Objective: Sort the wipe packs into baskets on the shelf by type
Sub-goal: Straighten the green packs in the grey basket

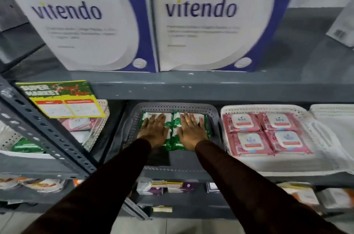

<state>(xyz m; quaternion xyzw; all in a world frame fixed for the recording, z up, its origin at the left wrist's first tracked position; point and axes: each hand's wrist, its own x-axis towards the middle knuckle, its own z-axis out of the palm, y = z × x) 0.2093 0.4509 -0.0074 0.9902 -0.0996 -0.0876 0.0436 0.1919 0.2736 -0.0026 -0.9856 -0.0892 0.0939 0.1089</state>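
Head view: both hands, left [153, 130] and right [192, 130], lie flat with open grip on green wipe packs [173, 141] in the grey basket [176, 107]. Their long axes run left-right. Four pink packs [265, 134] fill the white basket [268, 108] to the right.

Person is wearing long dark brown sleeves [107, 182], plain, no markings, running from lower frame to wrists. Left hand [153, 130] and right hand [192, 131] are showing bare, no gloves or jewellery.

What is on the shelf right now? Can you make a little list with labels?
left hand: flat on green wipe packs
right hand: flat on the same packs
grey basket: holds the green packs
white basket: four pink wipe packs
far-left basket: pink and green packs mixed
shelf above: two Vitendo boxes
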